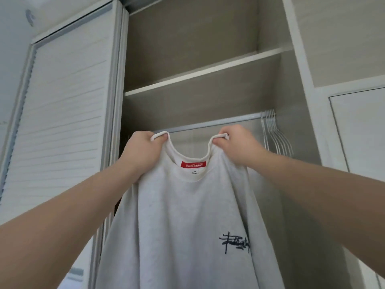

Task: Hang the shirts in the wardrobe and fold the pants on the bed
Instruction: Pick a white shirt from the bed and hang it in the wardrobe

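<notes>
Both hands are holding the shirt (187,215) up by its neckline at the centre of the frame, in front of the open wardrobe (187,34).

Left hand (143,151) is gripping the left end of the collar. Its fingers are curled into a fist, and the collar rib is looping out over the top of it. Right hand (233,147) is doing the same at the right end, fingers curled round the rib plus a fold of shoulder fabric. The neck opening is sagging in a U between the two fists.

The shirt is light grey and is hanging from the hands down past the bottom edge of the frame, front facing the camera. It is hanging from the hands only, not on the rail. A red label (193,164) is showing inside the back of the neck, with a small white size tag just beneath. A dark scribble-style logo (234,243) is sitting lower right on the chest.

The rail (208,125) is running across just behind and above the knuckles. A bunch of thin metal hangers (275,134) is hanging at its right end, near the right hand but apart from it. A shelf (208,69) is crossing upper centre, above the rail. A louvred sliding door (62,122) is filling the left of the frame, and a flat white panel (360,132) is sitting at the right edge.
</notes>
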The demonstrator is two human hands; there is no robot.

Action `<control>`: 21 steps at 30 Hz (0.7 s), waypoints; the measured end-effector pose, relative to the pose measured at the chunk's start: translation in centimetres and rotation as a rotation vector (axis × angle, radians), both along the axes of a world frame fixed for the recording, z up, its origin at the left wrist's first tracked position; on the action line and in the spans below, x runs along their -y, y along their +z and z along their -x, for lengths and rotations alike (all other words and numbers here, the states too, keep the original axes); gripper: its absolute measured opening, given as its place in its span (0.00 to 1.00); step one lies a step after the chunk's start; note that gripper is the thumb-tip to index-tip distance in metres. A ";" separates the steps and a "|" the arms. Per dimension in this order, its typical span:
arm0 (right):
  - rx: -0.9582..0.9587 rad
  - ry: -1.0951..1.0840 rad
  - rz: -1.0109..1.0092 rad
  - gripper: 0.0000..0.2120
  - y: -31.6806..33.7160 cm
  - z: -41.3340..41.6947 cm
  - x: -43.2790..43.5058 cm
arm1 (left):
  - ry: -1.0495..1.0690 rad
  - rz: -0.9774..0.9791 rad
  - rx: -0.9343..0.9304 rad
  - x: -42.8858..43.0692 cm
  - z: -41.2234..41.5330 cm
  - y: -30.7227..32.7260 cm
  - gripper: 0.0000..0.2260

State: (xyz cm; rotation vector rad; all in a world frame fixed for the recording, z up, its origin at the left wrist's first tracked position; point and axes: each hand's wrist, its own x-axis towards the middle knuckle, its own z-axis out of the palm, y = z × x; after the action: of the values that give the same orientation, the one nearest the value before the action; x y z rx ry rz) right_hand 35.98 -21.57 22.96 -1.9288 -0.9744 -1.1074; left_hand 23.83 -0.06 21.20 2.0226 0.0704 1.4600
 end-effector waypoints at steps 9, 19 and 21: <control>-0.097 -0.311 -0.009 0.10 4.7 -5.9 -1.5 | -0.110 -0.196 0.033 -2.4 -10.6 6.8 0.21; -0.151 -0.768 0.400 0.06 3.9 -11.7 0.6 | -0.161 -0.153 -0.011 -0.9 -19.6 7.5 0.16; -0.072 -0.822 0.430 0.08 3.8 -12.7 1.4 | -0.163 -0.157 -0.019 -0.5 -20.9 7.3 0.14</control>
State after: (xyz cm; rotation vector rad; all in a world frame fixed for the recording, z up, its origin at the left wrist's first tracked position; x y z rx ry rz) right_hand 48.64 -22.93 26.80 -2.8291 -0.3692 -1.3079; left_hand 44.72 0.41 28.51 2.1126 -0.2027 1.3802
